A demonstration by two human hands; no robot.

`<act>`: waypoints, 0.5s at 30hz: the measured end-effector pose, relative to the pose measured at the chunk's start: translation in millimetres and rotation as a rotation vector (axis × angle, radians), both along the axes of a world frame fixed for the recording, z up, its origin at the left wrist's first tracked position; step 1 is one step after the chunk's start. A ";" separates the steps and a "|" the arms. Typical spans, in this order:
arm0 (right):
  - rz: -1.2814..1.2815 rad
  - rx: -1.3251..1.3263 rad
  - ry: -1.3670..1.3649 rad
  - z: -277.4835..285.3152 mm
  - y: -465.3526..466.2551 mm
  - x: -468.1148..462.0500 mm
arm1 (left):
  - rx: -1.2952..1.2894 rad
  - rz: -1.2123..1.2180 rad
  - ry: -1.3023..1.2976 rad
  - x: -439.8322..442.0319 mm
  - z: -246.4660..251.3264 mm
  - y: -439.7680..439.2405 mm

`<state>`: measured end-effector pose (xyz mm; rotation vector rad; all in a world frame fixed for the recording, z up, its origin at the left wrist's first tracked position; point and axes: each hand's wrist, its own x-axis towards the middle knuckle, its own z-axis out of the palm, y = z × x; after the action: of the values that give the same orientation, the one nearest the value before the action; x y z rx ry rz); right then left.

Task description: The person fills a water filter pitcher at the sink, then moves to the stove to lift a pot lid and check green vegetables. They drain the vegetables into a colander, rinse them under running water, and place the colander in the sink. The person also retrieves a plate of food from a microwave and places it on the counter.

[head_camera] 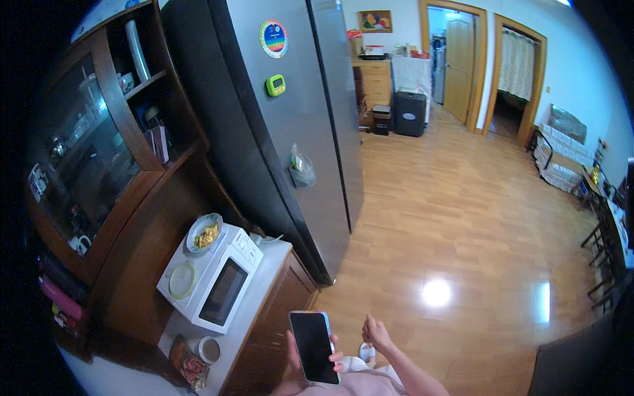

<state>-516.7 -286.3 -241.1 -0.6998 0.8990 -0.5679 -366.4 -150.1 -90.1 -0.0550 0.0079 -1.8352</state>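
Note:
My left hand point(293, 357) holds a smartphone point(313, 346) upright in front of my body, thumb along one side and fingertips around the other. The phone's screen is dark. To the right of it, my right hand point(376, 334) is raised with its fingers curled in, and nothing shows in it. Left of the phone, a white microwave oven point(190, 277) stands on the sideboard counter point(247, 341). On top of the oven are a bowl of yellowish food point(197, 231) and a round, pale green-rimmed lid point(182, 280).
A cup point(209, 350) and a clear bag with reddish contents point(190, 364) sit at the counter's near end. A tall grey refrigerator point(297, 123) bears a green timer point(276, 85). Wood flooring point(446, 213) stretches towards two doorways. Dark stools point(597, 237) line the right.

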 end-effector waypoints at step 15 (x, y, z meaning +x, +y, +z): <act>-0.342 -1.854 0.001 344.1 -366.0 316.5 | -0.312 0.684 -0.182 50.6 1.3 -101.5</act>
<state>-200.2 -652.2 103.0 -2.1847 0.2382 -1.7234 -315.8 -251.5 -88.8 -0.0963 -0.3820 -1.1388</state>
